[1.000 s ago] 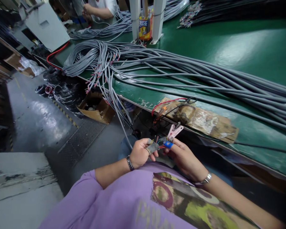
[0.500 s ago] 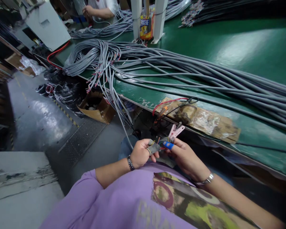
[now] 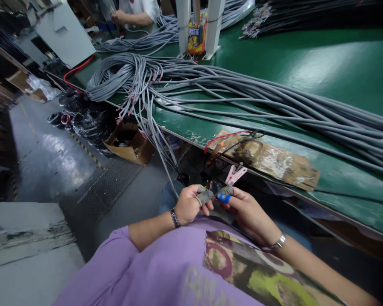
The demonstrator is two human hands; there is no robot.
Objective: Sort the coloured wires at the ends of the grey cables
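My left hand (image 3: 189, 205) and my right hand (image 3: 246, 211) meet in front of my chest, just below the edge of the green table (image 3: 306, 68). Both are closed in a pinch on the thin coloured wires (image 3: 213, 187) at a cable's end. Grey finger cots cover my left fingertips and a blue one sits on a right fingertip. A grey cable (image 3: 162, 163) hangs down from the table edge toward my hands. A pink clip (image 3: 235, 174) hangs at the table edge just above my right hand.
A large bundle of grey cables (image 3: 242, 95) lies across the green table. A taped brown cardboard patch (image 3: 274, 161) with red and black wires sits at the near edge. An open cardboard box (image 3: 127, 142) and black coils lie on the floor. Another person's hands (image 3: 119, 17) work at the far end.
My right hand's fingertips have shifted slightly down and closer to the left hand; both hands stay on the wire ends.
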